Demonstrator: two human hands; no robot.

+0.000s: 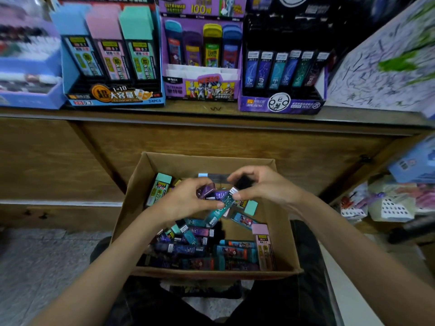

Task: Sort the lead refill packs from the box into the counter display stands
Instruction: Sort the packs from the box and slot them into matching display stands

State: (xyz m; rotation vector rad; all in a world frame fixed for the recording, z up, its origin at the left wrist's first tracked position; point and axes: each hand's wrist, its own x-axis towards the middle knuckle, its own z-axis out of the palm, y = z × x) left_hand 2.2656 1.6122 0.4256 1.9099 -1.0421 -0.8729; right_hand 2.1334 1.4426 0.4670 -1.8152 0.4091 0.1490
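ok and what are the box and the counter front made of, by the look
Box: plain brown cardboard, matte, with raw folded flaps. Counter front: wood or wood-look veneer, brown with visible grain and a dull sheen; solid or laminate cannot be told.

box point(131, 203): brown | left stand point(70, 74): blue | middle stand point(202, 90): purple | held pack point(217, 211): teal

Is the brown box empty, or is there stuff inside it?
Not empty. Lots of lead refill packs lie jumbled in the open cardboard box.
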